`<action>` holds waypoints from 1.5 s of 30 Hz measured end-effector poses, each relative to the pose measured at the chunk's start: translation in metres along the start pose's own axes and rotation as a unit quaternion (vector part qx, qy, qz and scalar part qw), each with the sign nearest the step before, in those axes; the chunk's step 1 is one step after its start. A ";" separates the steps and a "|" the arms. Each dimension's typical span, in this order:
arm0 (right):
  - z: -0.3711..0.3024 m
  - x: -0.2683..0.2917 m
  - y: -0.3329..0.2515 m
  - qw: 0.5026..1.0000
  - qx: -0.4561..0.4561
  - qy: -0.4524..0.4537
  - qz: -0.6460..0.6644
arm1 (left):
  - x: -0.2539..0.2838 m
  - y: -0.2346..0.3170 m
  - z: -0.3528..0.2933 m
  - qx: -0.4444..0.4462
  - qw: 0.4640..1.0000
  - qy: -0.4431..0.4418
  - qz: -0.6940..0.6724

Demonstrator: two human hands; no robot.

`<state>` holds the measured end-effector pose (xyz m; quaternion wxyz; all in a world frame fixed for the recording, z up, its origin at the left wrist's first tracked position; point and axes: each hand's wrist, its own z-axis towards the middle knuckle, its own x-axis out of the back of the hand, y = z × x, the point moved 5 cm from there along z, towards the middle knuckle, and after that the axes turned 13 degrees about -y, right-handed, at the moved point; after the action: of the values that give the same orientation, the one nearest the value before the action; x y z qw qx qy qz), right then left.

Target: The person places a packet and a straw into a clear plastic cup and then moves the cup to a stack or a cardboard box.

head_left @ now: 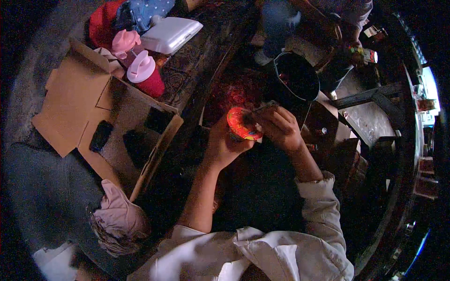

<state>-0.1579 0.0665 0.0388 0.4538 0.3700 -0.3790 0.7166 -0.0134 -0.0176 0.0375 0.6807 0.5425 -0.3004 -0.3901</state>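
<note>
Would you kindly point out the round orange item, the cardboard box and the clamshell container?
Round orange item [239, 122]: head view, patterned face.
Cardboard box [68, 110]: head view, open flap.
Clamshell container [169, 34]: head view, lid.

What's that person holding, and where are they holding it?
The left hand holds a round orange-topped thing by its side, below the bright top. The right hand is by its right edge; I can't tell whether it holds anything.

No legible lettering, numbers or signs anywhere in view

Box left of container, bucket beyond.
</note>
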 end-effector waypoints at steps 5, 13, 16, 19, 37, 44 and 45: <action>0.007 0.006 -0.010 0.999 0.030 0.009 -0.012 | 0.001 -0.009 -0.003 0.018 0.999 -0.014 0.037; 0.001 0.002 -0.001 0.999 0.003 -0.003 0.049 | -0.002 -0.007 0.001 0.053 0.997 -0.052 0.037; 0.008 0.008 -0.005 0.998 0.011 0.000 0.063 | -0.002 -0.006 0.000 0.041 0.998 -0.051 0.002; 0.008 0.007 -0.004 0.999 0.011 -0.008 0.039 | -0.002 -0.012 0.001 -0.007 1.000 -0.010 0.016; 0.034 0.022 -0.020 0.999 0.050 0.007 -0.014 | 0.004 0.009 0.002 0.015 0.991 0.070 0.111; 0.031 0.022 -0.019 0.999 0.027 -0.037 0.007 | 0.005 0.008 0.000 -0.001 0.992 0.055 0.118; 0.029 0.023 -0.019 0.999 0.029 -0.035 0.001 | 0.004 0.009 -0.001 -0.005 0.990 0.057 0.132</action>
<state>-0.1418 0.0556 0.0754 0.4286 0.4074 -0.3737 0.7147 -0.0090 -0.0200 0.0458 0.7450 0.5157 -0.3283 -0.2671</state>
